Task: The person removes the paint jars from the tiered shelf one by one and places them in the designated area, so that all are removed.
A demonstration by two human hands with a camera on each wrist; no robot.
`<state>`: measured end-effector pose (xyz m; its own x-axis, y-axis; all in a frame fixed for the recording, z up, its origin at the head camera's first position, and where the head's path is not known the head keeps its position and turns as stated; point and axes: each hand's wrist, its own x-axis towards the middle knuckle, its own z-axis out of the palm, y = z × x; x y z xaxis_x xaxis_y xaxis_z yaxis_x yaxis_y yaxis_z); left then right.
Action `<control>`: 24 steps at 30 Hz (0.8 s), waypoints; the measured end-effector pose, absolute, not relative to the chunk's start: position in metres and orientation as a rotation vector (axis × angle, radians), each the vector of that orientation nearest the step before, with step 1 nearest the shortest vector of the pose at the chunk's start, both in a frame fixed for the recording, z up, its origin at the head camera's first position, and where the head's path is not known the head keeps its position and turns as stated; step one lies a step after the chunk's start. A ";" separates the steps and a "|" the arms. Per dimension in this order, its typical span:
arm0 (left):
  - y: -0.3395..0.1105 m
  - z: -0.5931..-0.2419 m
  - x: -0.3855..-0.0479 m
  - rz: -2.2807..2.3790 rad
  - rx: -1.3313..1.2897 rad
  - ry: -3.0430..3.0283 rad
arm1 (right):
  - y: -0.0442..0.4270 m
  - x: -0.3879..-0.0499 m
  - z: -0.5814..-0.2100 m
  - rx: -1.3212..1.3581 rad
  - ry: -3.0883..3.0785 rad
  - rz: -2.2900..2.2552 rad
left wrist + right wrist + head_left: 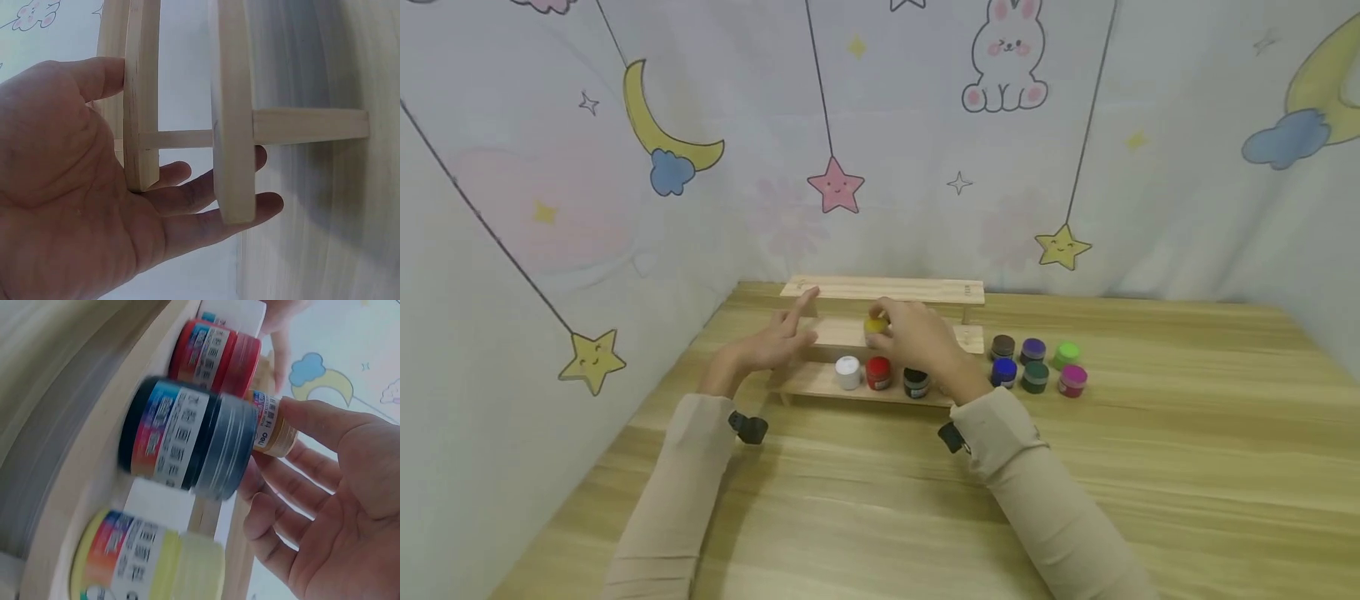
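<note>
A three-tier wooden rack (pixel 831 332) stands near the back of the table. My right hand (pixel 921 333) pinches an ochre-yellow paint jar (pixel 876 326) between thumb and fingers at the middle shelf; the right wrist view shows that jar (pixel 270 425) partly behind others. On the bottom shelf are a white jar (pixel 847 372), a red jar (pixel 878 372), a black jar (pixel 916 382) and a pale yellow jar (pixel 150 562), the last mostly covered by my right wrist in the head view. My left hand (pixel 767 343) touches the rack's left end, fingers extended, its thumb against a shelf edge.
Right of the rack, several paint jars stand on the table in two rows: brown (pixel 1003 347), purple (pixel 1033 351), light green (pixel 1067 356), blue (pixel 1003 372), dark green (pixel 1035 377) and magenta (pixel 1072 381). A patterned curtain (pixel 910 125) hangs behind the wooden table (pixel 850 483).
</note>
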<state>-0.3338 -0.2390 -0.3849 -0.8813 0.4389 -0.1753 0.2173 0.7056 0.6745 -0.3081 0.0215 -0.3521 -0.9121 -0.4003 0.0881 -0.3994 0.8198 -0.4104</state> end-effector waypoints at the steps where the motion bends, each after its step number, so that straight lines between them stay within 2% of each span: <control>1: -0.239 -0.386 -0.334 0.968 0.509 2.591 | 0.023 -0.308 -0.352 -0.649 2.986 -0.679; 24: -0.238 -0.384 -0.334 0.978 0.517 2.587 | 0.090 -0.303 -0.346 -0.511 3.004 -0.660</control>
